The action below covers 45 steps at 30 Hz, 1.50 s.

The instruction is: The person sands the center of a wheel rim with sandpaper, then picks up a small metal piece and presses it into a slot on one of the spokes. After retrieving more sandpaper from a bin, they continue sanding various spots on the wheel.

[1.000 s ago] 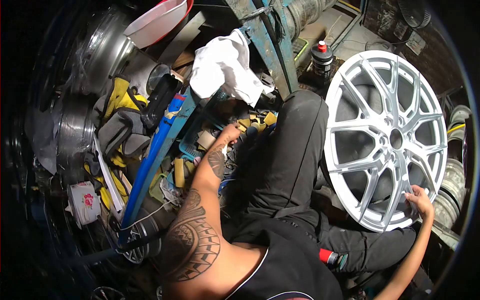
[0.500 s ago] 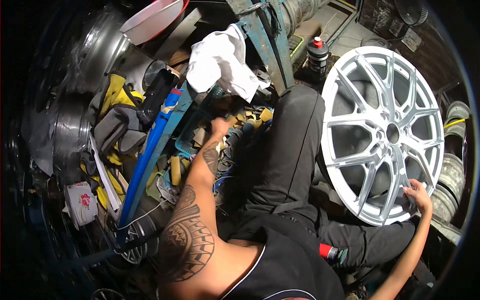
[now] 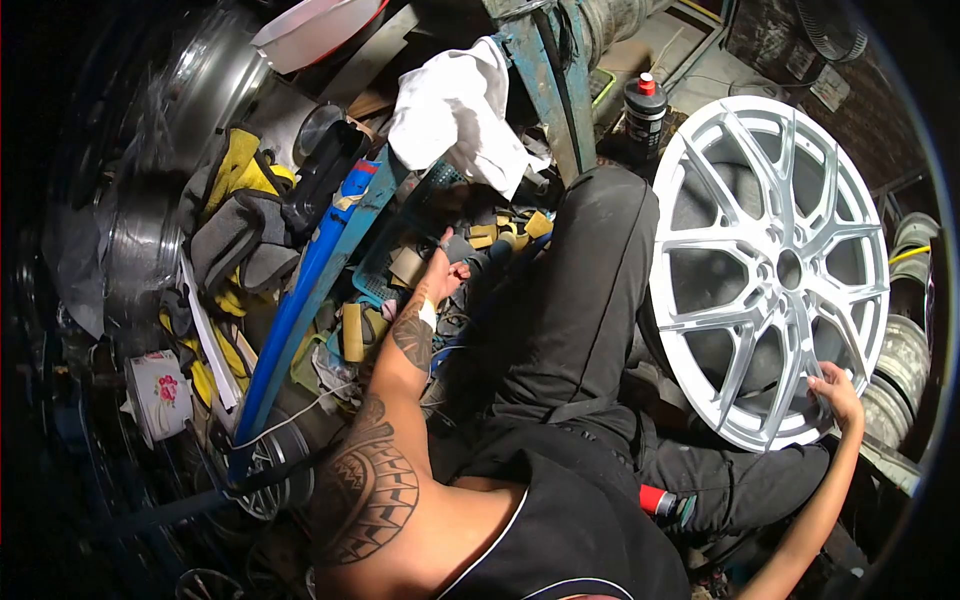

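Observation:
A silver multi-spoke wheel rim leans upright against the person's dark-trousered legs. At its lower right edge, my right hand grips a spoke, thumb and fingers around it. My left hand is over a cluttered heap left of the knee, its fingers closed on a small dark grey piece. Tan and yellow blocks lie just beyond that hand, and a teal basket is at its left.
A white cloth hangs over a blue metal frame. A black bottle with a red cap stands behind the rim. Yellow-grey gloves and a blue bar are at the left. More wheels lie at the right.
My left hand has turned and pulled back slightly from the blocks; a dark grey piece now shows in its fingers. My right hand stays on the rim. The view has shifted slightly.

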Tool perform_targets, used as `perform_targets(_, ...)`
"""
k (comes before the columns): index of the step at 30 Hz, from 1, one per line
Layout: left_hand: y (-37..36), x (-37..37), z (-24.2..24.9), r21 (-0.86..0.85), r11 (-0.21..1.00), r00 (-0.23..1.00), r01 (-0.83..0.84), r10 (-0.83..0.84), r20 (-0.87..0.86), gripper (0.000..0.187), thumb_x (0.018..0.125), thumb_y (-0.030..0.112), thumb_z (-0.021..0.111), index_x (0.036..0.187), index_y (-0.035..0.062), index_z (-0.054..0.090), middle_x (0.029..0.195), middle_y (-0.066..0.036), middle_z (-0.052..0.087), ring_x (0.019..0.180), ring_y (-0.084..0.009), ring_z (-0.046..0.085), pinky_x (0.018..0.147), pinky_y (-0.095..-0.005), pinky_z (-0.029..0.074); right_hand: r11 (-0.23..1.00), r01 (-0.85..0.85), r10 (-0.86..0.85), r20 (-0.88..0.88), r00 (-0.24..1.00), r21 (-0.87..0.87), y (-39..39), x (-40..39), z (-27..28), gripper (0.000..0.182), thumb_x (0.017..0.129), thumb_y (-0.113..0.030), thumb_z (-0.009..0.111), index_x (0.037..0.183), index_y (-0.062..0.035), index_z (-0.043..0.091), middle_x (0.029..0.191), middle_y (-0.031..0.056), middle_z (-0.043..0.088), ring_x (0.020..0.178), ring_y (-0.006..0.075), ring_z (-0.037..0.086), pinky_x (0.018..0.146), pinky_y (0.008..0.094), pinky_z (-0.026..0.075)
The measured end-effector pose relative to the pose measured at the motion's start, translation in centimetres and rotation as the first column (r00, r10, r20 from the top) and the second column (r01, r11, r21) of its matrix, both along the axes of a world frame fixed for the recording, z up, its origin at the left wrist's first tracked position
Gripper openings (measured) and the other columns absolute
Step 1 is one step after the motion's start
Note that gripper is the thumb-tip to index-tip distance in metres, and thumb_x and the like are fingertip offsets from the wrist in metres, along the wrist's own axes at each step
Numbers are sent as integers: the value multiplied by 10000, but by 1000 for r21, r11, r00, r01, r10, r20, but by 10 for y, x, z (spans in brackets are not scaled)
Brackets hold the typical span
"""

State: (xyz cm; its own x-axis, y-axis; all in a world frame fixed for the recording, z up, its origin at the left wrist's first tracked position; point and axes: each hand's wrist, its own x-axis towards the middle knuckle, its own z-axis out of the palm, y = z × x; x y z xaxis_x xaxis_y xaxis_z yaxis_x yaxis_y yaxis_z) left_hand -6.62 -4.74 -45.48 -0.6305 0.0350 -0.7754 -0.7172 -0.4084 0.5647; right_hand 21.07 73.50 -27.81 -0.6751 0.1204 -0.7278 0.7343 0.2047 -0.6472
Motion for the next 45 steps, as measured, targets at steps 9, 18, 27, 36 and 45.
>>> perform_targets(9,-10,43,-51,488,859,988,154,-133,-78,483,1013,615,541,818,182,627,689,24,584,581,-125,514,656,-308,444,996,-57,57,14,998,63,10,4,-11,349,928,-194,771,1178,-3,619,866,12,645,719,115,609,645,283,496)
perform_targets(18,85,138,-41,-504,213,208,837,-976,-67,569,1073,395,445,1496,20,508,1534,-144,518,1350,-224,512,1132,-350,391,998,-30,30,5,1000,46,12,6,-12,366,937,-180,756,1222,3,617,918,9,652,742,104,602,663,269,484)
perform_targets(27,104,126,42,-362,678,749,640,-655,97,367,1047,206,503,1295,-11,667,1293,-130,683,1216,-233,604,1070,-408,449,984,-110,108,22,994,140,12,7,-14,321,964,-204,712,1198,2,634,884,-3,641,734,95,584,667,261,470)
perform_targets(36,-49,108,-37,-52,917,915,395,-398,-61,301,975,145,689,1242,23,627,1064,-71,723,885,-210,709,783,-341,593,984,-95,99,-18,995,148,17,12,-24,253,966,-223,700,1120,-35,629,792,-16,615,681,86,571,631,250,455)
perform_targets(45,-172,20,-7,-913,315,837,259,-546,49,528,732,191,876,1200,15,704,1059,-158,769,965,-286,740,879,-377,567,991,-78,77,9,997,108,10,7,-14,384,947,-249,743,1218,-5,623,897,-5,635,740,94,579,668,265,479)
